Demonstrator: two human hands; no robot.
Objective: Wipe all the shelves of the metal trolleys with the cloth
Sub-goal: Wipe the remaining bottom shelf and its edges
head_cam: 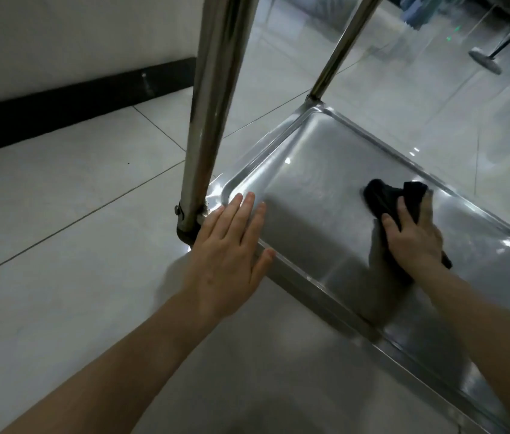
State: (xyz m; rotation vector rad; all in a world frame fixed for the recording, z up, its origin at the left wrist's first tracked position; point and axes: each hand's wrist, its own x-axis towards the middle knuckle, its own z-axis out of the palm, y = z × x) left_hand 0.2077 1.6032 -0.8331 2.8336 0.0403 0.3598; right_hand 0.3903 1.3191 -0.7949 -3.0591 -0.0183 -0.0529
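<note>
The bottom shelf (310, 170) of a metal trolley fills the middle and right of the head view, a shallow steel tray close to the floor. My right hand (413, 239) presses a black cloth (388, 198) flat on the shelf near its middle. My left hand (231, 245) lies flat with fingers spread on the shelf's near left corner, beside the trolley's front upright post (213, 104). A second upright post (341, 48) rises from the far corner.
Pale glossy floor tiles (59, 245) surround the trolley. A white wall with a black skirting board (75, 101) runs along the left. At the far right stands a round-based pole or stand (485, 61) under dark furniture.
</note>
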